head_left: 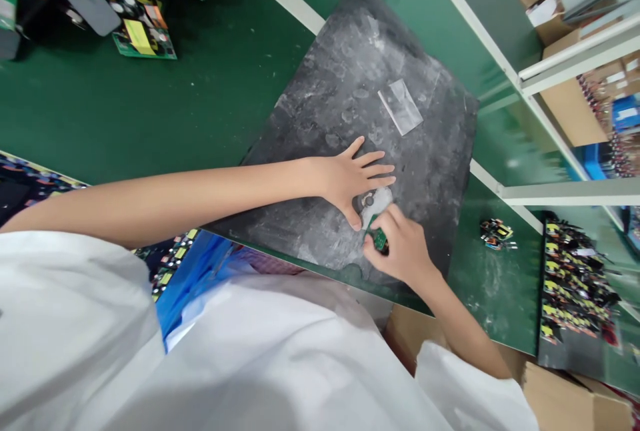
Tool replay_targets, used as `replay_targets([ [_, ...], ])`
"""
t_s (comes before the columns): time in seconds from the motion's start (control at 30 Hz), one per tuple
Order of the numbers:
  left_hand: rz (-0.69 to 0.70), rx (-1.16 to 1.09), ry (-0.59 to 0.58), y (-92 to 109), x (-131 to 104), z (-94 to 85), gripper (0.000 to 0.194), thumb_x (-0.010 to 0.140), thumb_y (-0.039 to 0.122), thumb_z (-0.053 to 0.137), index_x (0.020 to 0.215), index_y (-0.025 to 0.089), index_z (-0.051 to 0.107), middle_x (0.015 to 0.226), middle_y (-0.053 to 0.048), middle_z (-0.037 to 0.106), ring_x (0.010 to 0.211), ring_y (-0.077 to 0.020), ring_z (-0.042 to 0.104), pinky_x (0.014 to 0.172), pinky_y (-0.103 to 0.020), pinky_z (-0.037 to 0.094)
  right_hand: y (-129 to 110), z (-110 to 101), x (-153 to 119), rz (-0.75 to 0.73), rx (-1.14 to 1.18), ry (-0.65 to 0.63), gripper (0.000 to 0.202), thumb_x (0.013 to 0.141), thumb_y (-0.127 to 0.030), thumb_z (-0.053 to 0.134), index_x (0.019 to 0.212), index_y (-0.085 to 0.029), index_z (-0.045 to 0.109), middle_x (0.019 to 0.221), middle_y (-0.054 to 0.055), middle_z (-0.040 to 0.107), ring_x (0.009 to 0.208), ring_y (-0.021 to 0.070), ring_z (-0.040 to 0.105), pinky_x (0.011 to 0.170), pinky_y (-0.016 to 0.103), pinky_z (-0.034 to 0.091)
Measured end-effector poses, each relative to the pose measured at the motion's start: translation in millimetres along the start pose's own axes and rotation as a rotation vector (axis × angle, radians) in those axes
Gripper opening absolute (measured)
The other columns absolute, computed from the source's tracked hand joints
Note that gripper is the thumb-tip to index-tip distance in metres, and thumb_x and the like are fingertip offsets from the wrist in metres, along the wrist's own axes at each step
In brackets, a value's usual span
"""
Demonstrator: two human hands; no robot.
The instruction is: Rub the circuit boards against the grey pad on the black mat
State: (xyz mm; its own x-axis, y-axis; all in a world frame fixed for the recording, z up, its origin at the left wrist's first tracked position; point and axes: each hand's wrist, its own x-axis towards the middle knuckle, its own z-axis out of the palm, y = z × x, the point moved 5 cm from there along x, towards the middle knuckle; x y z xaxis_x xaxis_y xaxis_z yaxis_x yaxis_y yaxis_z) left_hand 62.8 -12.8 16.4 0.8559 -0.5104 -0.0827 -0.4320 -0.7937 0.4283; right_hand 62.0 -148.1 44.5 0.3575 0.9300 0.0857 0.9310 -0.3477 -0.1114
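My left hand (353,181) is spread, its fingers apart above the dark mat (330,104). Between its thumb and forefinger side lies a grey metal plate (379,201) with a small dark round part on it. My right hand (400,244) pinches a small green circuit board (380,240) at the near end of that plate. The plate and board touch or overlap; whether they are joined I cannot tell. The right fingers hide part of the board. A clear plastic piece (401,108) lies flat on the mat, beyond my left fingertips.
Circuit boards with grey plates (143,34) are piled at the upper left of the green table (225,84). A small board assembly (497,234) sits right of the mat. Farther right is a tray of several boards (575,284). White frame bars (575,192) cross the right side; cardboard boxes (570,394) stand below.
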Motion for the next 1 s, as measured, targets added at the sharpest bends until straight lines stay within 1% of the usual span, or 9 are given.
replay_targets([
  [0.07,-0.006,0.009,-0.01,-1,0,0.7,0.096,0.071,0.066,0.052,0.149,0.021,0.018,0.156,-0.003,0.011,0.145,-0.0324,-0.001,0.111,-0.059,-0.011,-3,2,-2,-0.011,-0.018,-0.004,0.008,0.074,-0.028,0.049,0.073,-0.021,0.046,0.07,-0.001,0.048,0.05,0.0115,0.043,0.046,0.024,0.031],
  [0.23,-0.006,-0.019,-0.001,-2,1,1.1,0.099,0.069,0.071,0.051,0.149,0.021,0.019,0.156,-0.003,0.013,0.144,-0.0349,0.0,0.111,-0.059,-0.012,17,-2,5,0.141,0.003,0.144,0.007,0.076,-0.027,0.048,0.076,-0.021,0.045,0.075,0.0,0.048,0.055,0.012,0.046,0.048,0.023,0.033],
  [0.3,-0.005,-0.026,-0.003,-2,1,1.0,0.1,0.068,0.071,0.051,0.149,0.021,0.02,0.156,-0.003,0.013,0.144,-0.0358,0.0,0.111,-0.059,-0.012,13,-2,6,0.123,0.003,0.106,0.007,0.075,-0.027,0.048,0.076,-0.021,0.045,0.074,0.0,0.048,0.055,0.012,0.046,0.048,0.023,0.033],
  [0.43,-0.009,0.012,-0.022,-1,0,0.9,0.097,0.07,0.069,0.047,0.149,0.021,0.017,0.157,-0.001,0.01,0.144,-0.0337,-0.001,0.111,-0.057,-0.013,-4,1,1,-0.013,-0.028,-0.04,0.007,0.074,-0.028,0.049,0.073,-0.021,0.046,0.071,-0.001,0.047,0.051,0.0117,0.043,0.046,0.024,0.03],
  [0.47,-0.014,0.015,-0.024,-1,0,0.8,0.096,0.071,0.069,0.046,0.149,0.021,0.017,0.157,-0.001,0.01,0.145,-0.0332,-0.002,0.111,-0.057,-0.013,-2,0,2,-0.008,-0.031,-0.033,0.007,0.074,-0.028,0.05,0.073,-0.021,0.046,0.071,-0.001,0.048,0.052,0.0119,0.044,0.047,0.025,0.031],
  [0.63,-0.013,-0.015,-0.008,-1,2,1.4,0.1,0.067,0.071,0.05,0.149,0.022,0.019,0.156,-0.003,0.013,0.144,-0.0347,0.0,0.111,-0.058,-0.012,20,-4,6,0.138,-0.002,0.123,0.007,0.075,-0.027,0.049,0.076,-0.021,0.046,0.076,0.001,0.049,0.059,0.0137,0.049,0.051,0.024,0.035],
  [0.83,0.023,-0.054,0.066,-1,0,1.1,0.096,0.068,0.068,0.055,0.147,0.021,0.025,0.155,-0.006,0.019,0.143,-0.0369,0.005,0.111,-0.059,-0.01,0,1,-5,0.017,-0.028,-0.006,0.007,0.074,-0.028,0.05,0.073,-0.022,0.046,0.071,-0.001,0.047,0.051,0.0113,0.042,0.047,0.024,0.031],
  [0.9,0.009,-0.018,0.032,-1,1,1.2,0.096,0.07,0.067,0.052,0.148,0.021,0.022,0.156,-0.005,0.015,0.144,-0.0351,0.003,0.11,-0.06,-0.01,4,1,-2,0.043,-0.025,0.04,0.007,0.074,-0.028,0.05,0.073,-0.022,0.046,0.072,-0.001,0.048,0.052,0.0118,0.044,0.048,0.024,0.032],
  [1.0,-0.014,0.045,-0.039,0,1,1.0,0.098,0.072,0.068,0.049,0.149,0.018,0.016,0.157,-0.004,0.009,0.145,-0.0323,-0.003,0.11,-0.06,-0.01,22,-2,5,0.153,-0.005,0.159,0.006,0.075,-0.027,0.049,0.076,-0.022,0.046,0.075,0.001,0.049,0.058,0.0134,0.048,0.05,0.025,0.034],
])
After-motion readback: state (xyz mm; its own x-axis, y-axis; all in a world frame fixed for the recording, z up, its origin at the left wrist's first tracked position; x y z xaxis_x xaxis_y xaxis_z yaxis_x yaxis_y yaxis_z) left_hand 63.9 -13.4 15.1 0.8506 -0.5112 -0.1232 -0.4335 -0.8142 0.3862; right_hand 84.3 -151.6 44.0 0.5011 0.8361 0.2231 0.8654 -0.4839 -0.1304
